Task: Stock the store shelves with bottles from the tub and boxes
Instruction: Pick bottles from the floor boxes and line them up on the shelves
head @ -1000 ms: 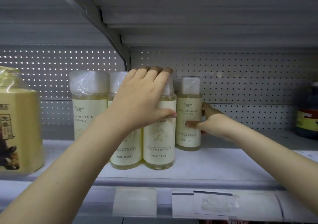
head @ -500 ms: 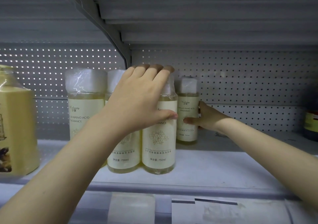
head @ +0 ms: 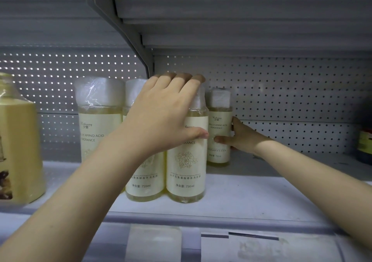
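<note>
The right hand (head: 239, 137) is wrapped round the back bottle (head: 218, 128), thumb across its label, standing it deep on the shelf (head: 251, 197) near the pegboard (head: 291, 92). The left hand (head: 161, 118) clasps the front bottle (head: 186, 161) over cap and label. This looks like seating the row; next, release without nudging neighbours. Since a second ago the back bottle has slid further in; the left hand has stayed.

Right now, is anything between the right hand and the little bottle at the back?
Nothing visible. The right hand holds the back bottle, thumb across its label and fingers round its right side. The front bottle stands nearer, off to the left.
</note>
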Tool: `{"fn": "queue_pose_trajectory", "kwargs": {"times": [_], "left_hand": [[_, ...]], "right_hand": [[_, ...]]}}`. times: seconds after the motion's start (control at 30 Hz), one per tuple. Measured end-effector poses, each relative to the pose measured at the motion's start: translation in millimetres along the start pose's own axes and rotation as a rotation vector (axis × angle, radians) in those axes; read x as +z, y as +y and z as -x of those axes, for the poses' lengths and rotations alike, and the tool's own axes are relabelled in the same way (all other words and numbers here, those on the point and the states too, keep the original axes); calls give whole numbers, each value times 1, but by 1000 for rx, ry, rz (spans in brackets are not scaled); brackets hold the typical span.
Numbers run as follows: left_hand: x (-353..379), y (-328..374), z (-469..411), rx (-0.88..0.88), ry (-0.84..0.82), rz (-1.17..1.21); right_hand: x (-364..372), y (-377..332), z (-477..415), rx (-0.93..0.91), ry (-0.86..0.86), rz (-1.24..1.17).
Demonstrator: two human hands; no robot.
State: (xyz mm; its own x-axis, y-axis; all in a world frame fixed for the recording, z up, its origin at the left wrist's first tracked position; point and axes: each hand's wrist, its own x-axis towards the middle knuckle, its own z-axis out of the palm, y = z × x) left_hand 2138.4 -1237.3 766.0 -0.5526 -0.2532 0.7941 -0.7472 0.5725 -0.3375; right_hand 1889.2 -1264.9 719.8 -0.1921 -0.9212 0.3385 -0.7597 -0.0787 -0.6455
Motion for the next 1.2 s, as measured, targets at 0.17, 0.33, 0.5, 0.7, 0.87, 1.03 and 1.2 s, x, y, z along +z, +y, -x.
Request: {"fn": "queue_pose_trajectory", "kwargs": {"times": [0.17, 0.33, 0.5, 0.7, 0.87, 1.03, 1.2], "left_hand": [[1, 2, -1, -14, -3, 58], [-2, 2, -1, 1, -32, 73], [-6, 10, 3, -36, -34, -63], [-3, 21, 54, -176, 178, 110], [-39, 37, 112, -382, 213, 874], [-79, 59, 175, -517, 61, 1236], [-92, 82, 244, -650, -67, 1619]], "right_hand": [[-2, -5, 8, 64, -23, 16], [-6, -22, 32, 141, 57, -133], [2, -46, 82, 82, 255, -302], [13, -91, 145, 1, 420, -696], [42, -118, 209, -92, 439, -983], [85, -123, 269, -78, 515, -1014], [129, -111, 332, 13, 486, -1070]]}}
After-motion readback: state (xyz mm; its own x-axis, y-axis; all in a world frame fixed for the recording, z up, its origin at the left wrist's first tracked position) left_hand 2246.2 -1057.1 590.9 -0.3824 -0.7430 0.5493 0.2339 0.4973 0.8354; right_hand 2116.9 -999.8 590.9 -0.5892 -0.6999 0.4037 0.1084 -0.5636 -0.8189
